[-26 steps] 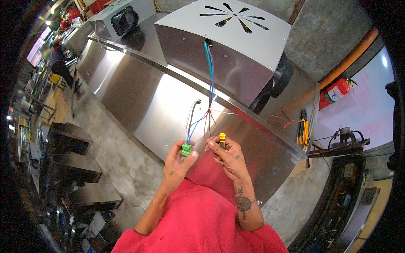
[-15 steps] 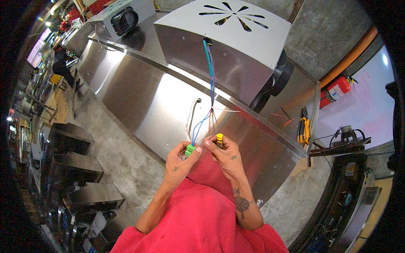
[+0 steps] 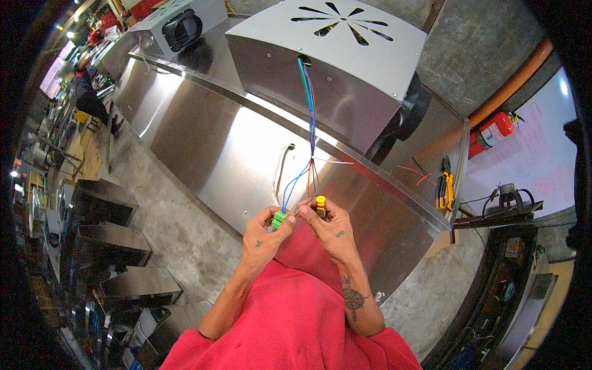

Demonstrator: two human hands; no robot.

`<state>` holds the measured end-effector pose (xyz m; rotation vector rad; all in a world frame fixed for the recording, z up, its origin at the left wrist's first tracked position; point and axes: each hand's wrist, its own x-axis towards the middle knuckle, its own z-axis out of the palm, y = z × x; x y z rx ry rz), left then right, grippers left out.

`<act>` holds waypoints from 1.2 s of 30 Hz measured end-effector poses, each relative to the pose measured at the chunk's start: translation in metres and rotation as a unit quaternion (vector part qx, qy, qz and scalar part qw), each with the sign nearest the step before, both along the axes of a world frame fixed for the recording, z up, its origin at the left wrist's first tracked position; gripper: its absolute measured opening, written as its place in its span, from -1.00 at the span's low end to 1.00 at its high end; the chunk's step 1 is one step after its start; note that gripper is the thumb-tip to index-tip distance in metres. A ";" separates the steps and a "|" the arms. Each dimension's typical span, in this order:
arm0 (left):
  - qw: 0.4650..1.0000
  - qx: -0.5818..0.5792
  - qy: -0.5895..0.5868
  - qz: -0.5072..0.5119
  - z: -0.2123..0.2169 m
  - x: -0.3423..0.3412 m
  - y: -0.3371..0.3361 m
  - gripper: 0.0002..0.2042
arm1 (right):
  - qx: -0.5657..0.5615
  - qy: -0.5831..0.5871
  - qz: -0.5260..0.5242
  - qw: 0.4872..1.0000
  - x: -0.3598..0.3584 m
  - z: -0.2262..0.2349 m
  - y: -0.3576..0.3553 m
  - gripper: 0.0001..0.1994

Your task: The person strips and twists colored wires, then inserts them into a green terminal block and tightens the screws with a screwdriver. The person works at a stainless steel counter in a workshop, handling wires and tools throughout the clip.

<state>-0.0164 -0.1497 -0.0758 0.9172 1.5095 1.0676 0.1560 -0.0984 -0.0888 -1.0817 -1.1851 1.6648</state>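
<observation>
My left hand (image 3: 265, 234) pinches a green terminal block connector (image 3: 279, 219) between thumb and fingers. Blue wires (image 3: 296, 179) and a white cable (image 3: 275, 185) run into or close by it. In my right hand (image 3: 330, 228) a yellow and black screwdriver (image 3: 320, 206) is tucked against the fingers, while thumb and fingertip pinch near the end of a thin wire. The wires come down in a bundle, tied with a white cable tie (image 3: 333, 161), from a teal sleeve (image 3: 306, 86) that leaves a hole in the grey metal housing (image 3: 290, 92). The wire ends are too small to make out.
The stainless steel panel (image 3: 197, 142) slopes before me. Orange-handled pliers (image 3: 444, 185) and red wire scraps (image 3: 424, 179) lie at its right. A red fire extinguisher (image 3: 493, 132) stands beyond. Several metal parts (image 3: 108, 240) line the floor at left. Another person (image 3: 89, 98) is at the far left.
My hands have barely moved, still holding the connector and screwdriver. At the far left the other person has shifted posture, with an arm now raised.
</observation>
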 end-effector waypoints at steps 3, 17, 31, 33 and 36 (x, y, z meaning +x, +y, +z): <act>0.999 0.004 0.041 -0.006 -0.001 0.001 0.000 -0.78 | 0.011 0.008 -0.003 1.000 -0.001 -0.001 0.000 -0.80; 0.980 0.135 0.111 -0.096 -0.008 -0.003 -0.004 -0.65 | 0.070 0.004 -0.034 0.997 0.002 0.003 0.000 -0.81; 0.967 0.164 0.171 -0.096 -0.002 -0.001 -0.003 -0.56 | 0.068 -0.033 -0.025 0.997 0.000 0.009 -0.002 -0.81; 0.966 0.168 0.174 -0.094 -0.002 -0.001 -0.004 -0.55 | 0.069 -0.067 -0.017 0.995 0.001 0.011 -0.003 -0.80; 0.962 0.171 0.188 -0.099 -0.002 -0.002 -0.004 -0.53 | 0.069 -0.098 -0.009 0.993 0.003 0.011 -0.004 -0.80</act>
